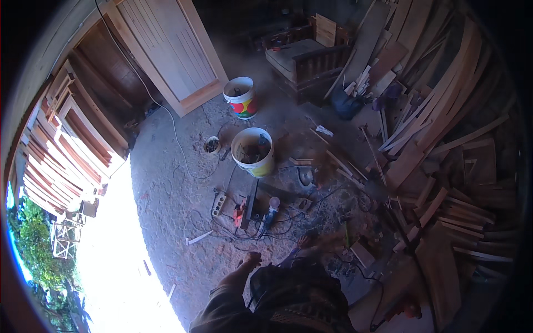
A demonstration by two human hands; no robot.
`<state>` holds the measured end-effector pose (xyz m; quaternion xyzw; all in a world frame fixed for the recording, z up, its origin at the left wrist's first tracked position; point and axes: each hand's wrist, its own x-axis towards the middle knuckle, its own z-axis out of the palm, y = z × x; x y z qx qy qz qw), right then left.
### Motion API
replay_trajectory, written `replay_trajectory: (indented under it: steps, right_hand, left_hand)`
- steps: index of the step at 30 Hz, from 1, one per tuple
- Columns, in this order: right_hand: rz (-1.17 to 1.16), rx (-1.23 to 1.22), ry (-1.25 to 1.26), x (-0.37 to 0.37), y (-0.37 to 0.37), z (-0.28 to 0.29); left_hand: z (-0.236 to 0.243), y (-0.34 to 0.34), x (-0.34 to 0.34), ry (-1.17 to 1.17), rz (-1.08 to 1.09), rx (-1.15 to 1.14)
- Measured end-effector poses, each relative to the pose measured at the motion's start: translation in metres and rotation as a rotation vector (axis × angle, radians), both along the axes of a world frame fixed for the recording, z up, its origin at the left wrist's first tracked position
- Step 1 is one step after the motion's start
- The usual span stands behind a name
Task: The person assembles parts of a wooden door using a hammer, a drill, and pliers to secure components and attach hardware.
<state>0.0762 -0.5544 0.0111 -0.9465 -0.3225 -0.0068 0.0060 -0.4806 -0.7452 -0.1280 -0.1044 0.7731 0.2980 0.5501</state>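
Rough, pitted flooring (161, 194) is spread through a dim workshop, and on it a corded blue power tool (269, 217) with a round disc is laid just ahead of the left hand (251, 259). That hand's fingers appear curled inward; whether anything is gripped cannot be told. The right hand cannot be made out. To the left of the power tool, a long dark bar (251, 202) and an orange-red tool (239, 215) are set close together, with a socket strip (219, 203) farther left and cables strewn around. Beyond these, a large bucket (265, 167) is flanked by a small tub (217, 147), and a colour-patterned bucket (244, 108) is placed farther back. A pale panelled door (166, 44) is leaned behind, and a wooden armchair (319, 64) is seen in shadow. The right side is crowded with planks (444, 111); the left is lined with boards (89, 139), where sunlit ground (111, 255) is bordered by green foliage (33, 233).
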Motion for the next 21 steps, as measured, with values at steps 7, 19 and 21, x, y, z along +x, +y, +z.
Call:
replay_trajectory:
  steps: [7,19,21]
  right_hand:
    - [-0.090,-0.014,0.069,0.005,-0.025,0.003]
    - [-0.235,0.018,0.277,0.031,-0.054,-0.002]
    - [-0.310,-0.029,0.397,-0.002,-0.033,0.025]
  left_hand:
    - [-0.005,0.011,-0.009,-0.047,0.154,0.161]
    - [-0.045,0.076,-0.114,-0.124,-0.064,0.142]
    - [-0.040,0.084,-0.148,-0.153,-0.105,0.096]
